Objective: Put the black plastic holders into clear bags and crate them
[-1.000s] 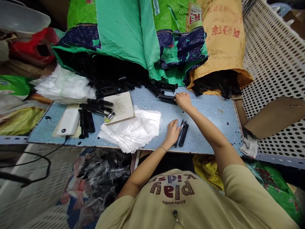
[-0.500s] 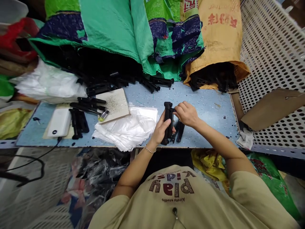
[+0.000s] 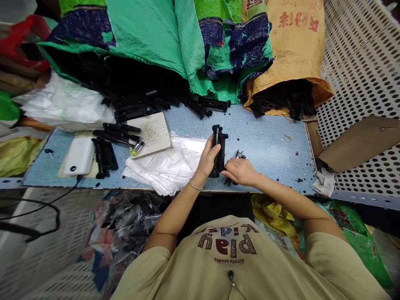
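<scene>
My left hand (image 3: 208,159) is wrapped round a black plastic part (image 3: 218,151), held upright over the front of the blue table. At the lower end of that part is my right hand (image 3: 240,171), its fingers pinched together; whatever they hold, if anything, is too small to make out. Just behind the right hand lies a dark tool (image 3: 239,154), partly hidden by it. White plastic sleeves (image 3: 165,166) lie fanned out to the left of my hands.
Green sacks (image 3: 143,37) and an orange sack (image 3: 296,41) with black parts stand at the back. On the left are a white power bank (image 3: 78,156), a beige board (image 3: 153,133) and more black parts (image 3: 106,156). A perforated white panel (image 3: 359,75) stands right.
My right hand has moved down from the upper end of the black part to its lower end. The dark tool behind it now shows more. The view has shifted slightly.
</scene>
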Motion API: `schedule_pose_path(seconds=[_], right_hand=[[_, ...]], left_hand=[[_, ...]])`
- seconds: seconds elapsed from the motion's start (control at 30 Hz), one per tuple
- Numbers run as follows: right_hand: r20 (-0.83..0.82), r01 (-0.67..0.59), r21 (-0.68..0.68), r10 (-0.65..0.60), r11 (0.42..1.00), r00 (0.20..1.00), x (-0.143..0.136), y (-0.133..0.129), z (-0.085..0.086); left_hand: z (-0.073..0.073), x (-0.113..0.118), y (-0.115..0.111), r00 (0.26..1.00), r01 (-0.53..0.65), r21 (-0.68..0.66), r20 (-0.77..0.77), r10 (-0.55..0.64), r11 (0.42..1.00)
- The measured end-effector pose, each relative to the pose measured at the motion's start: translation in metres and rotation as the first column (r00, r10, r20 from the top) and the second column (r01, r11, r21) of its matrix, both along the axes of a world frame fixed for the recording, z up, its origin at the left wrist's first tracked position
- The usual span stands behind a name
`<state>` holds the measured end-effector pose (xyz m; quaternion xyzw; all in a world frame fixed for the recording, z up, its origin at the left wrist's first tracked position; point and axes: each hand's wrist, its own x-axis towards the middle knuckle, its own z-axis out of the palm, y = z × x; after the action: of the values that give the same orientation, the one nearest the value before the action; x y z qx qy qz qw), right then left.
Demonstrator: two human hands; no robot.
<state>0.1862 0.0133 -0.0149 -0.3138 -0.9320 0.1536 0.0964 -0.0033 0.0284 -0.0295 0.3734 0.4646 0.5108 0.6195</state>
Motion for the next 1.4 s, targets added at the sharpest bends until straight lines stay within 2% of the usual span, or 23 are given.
schedule_pose_path(seconds=[0.07, 0.13, 0.23, 0.3, 0.37, 0.43, 0.5, 0.57, 0.63, 0.67, 0.77, 0.8, 0.83, 0.87, 0.9, 0.97, 1.0, 1.03, 1.07, 1.13, 1.3, 1.33, 1.4], right_hand=[[0.002, 0.024, -0.139, -0.024, 0.990, 1.000, -0.002, 0.027, 0.000], [-0.016, 0.117, -0.214, -0.124, 0.970, 0.992, -0.011, 0.073, -0.001], [-0.069, 0.404, -0.054, -0.407, 0.913, 0.911, -0.033, 0.153, -0.006], [-0.032, 0.494, 0.040, -0.493, 0.868, 0.869, -0.048, 0.198, -0.013], [0.042, 0.518, 0.067, -0.521, 0.853, 0.852, -0.057, 0.227, -0.019], [0.051, 0.561, 0.024, -0.562, 0.827, 0.826, -0.057, 0.237, -0.023], [-0.054, 0.633, -0.136, -0.644, 0.762, 0.763, -0.048, 0.230, -0.025], [-0.206, 0.581, -0.493, -0.736, 0.647, 0.645, -0.035, 0.205, -0.027], [-0.278, 0.322, -0.808, -0.802, 0.493, 0.529, -0.021, 0.166, -0.032], [-0.277, 0.199, -0.882, -0.812, 0.426, 0.513, -0.015, 0.143, -0.034], [-0.231, -0.092, -0.972, -0.790, 0.218, 0.568, -0.002, 0.075, -0.038], [-0.222, -0.129, -0.975, -0.771, 0.181, 0.598, 0.002, 0.057, -0.036], [-0.231, -0.128, -0.973, -0.743, 0.194, 0.628, 0.005, 0.044, -0.032], [-0.254, -0.070, -0.958, -0.706, 0.279, 0.661, 0.008, 0.035, -0.026], [-0.285, 0.021, -0.909, -0.657, 0.417, 0.698, 0.011, 0.029, -0.018], [-0.320, 0.200, -0.663, -0.515, 0.721, 0.795, 0.015, 0.026, 0.000], [-0.311, 0.241, -0.506, -0.436, 0.828, 0.845, 0.016, 0.027, 0.009], [-0.289, 0.238, -0.374, -0.356, 0.897, 0.889, 0.016, 0.029, 0.018], [-0.264, 0.205, -0.286, -0.283, 0.936, 0.922, 0.016, 0.031, 0.025], [-0.241, 0.149, -0.203, -0.197, 0.968, 0.950, 0.013, 0.035, 0.036], [-0.222, 0.285, -0.037, -0.286, 0.958, 0.932, -0.001, 0.047, 0.043], [-0.232, 0.292, -0.056, -0.297, 0.955, 0.926, -0.004, 0.049, 0.042], [-0.282, 0.280, -0.215, -0.333, 0.936, 0.900, -0.009, 0.051, 0.039]], left_hand=[[-0.022, 0.001, 0.002, 0.997, -0.056, -0.016, -0.058, 0.055, 0.998], [-0.045, 0.008, -0.001, 0.978, -0.076, 0.015, -0.194, 0.078, 0.997], [-0.074, 0.029, -0.017, 0.919, -0.008, 0.105, -0.392, 0.049, 0.994], [-0.087, 0.044, -0.027, 0.889, 0.039, 0.160, -0.456, 0.038, 0.986], [-0.094, 0.052, -0.033, 0.873, 0.050, 0.204, -0.485, 0.057, 0.978], [-0.096, 0.050, -0.031, 0.863, 0.044, 0.228, -0.499, 0.078, 0.973], [-0.091, 0.040, -0.021, 0.865, 0.040, 0.221, -0.495, 0.076, 0.975], [-0.081, 0.027, -0.007, 0.903, -0.009, 0.179, -0.421, 0.085, 0.984], [-0.066, 0.017, 0.010, 0.966, -0.092, 0.118, -0.228, 0.117, 0.989], [-0.058, 0.015, 0.017, 0.988, -0.116, 0.094, -0.096, 0.125, 0.989], [-0.033, 0.018, 0.025, 0.970, -0.036, 0.103, 0.242, 0.010, 0.994], [-0.025, 0.021, 0.022, 0.955, 0.012, 0.121, 0.293, -0.047, 0.993], [-0.018, 0.023, 0.017, 0.946, 0.051, 0.136, 0.310, -0.092, 0.989], [-0.011, 0.024, 0.011, 0.945, 0.074, 0.146, 0.305, -0.116, 0.986], [-0.004, 0.024, 0.004, 0.950, 0.083, 0.155, 0.287, -0.125, 0.984], [0.008, 0.020, -0.008, 0.963, 0.079, 0.159, 0.241, -0.116, 0.984], [0.014, 0.016, -0.013, 0.969, 0.075, 0.151, 0.221, -0.108, 0.986], [0.020, 0.012, -0.016, 0.975, 0.071, 0.137, 0.200, -0.098, 0.988], [0.025, 0.008, -0.018, 0.980, 0.072, 0.121, 0.175, -0.092, 0.990], [0.033, 0.001, -0.020, 0.988, 0.086, 0.088, 0.120, -0.096, 0.992], [0.038, 0.000, -0.030, 0.988, 0.148, 0.054, 0.033, -0.150, 0.987], [0.037, 0.002, -0.031, 0.989, 0.144, 0.062, 0.016, -0.145, 0.988], [0.036, 0.004, -0.031, 0.993, 0.114, 0.090, -0.029, -0.111, 0.989]])
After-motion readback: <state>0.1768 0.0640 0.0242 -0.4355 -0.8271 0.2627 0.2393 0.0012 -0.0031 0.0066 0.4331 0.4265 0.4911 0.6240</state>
